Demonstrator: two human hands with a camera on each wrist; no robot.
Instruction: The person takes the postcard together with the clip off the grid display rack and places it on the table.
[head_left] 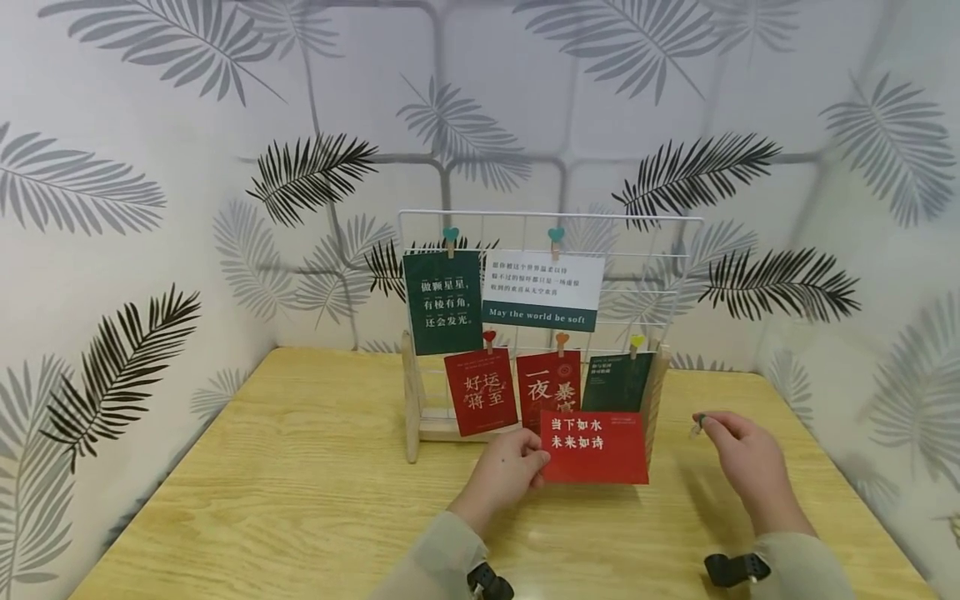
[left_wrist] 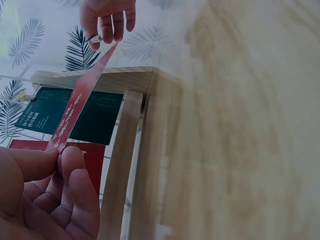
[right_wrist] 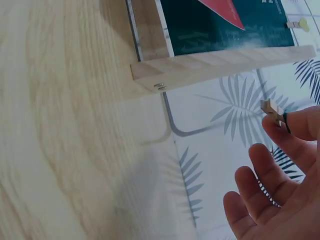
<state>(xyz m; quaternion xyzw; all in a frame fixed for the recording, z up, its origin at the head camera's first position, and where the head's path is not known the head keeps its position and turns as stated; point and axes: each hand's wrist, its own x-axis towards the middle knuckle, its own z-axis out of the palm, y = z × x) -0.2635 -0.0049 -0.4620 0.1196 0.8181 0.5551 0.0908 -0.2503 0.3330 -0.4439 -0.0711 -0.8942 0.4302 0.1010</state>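
My left hand (head_left: 504, 473) pinches the left edge of a red card (head_left: 595, 462) with white Chinese lettering. In the head view the card overlaps the lower row of cards on a white wire grid rack (head_left: 517, 215). Between thumb and forefinger my right hand (head_left: 750, 462) pinches a small wooden clothespin (right_wrist: 271, 109), right of the rack; its other fingers are loosely bent. Along the rack hang a green card (head_left: 442, 329), a white-and-green card (head_left: 542, 283), two red cards (head_left: 480, 408) and a smaller dark green card (head_left: 617, 379), each under a heart-topped clothespin (head_left: 556, 237).
The rack stands on wooden feet (head_left: 409, 400) upon a wood-grain table (head_left: 300, 492). Behind it rises a pale wall (head_left: 345, 100) with a leaf print. Dark straps (head_left: 738, 570) circle both wrists.
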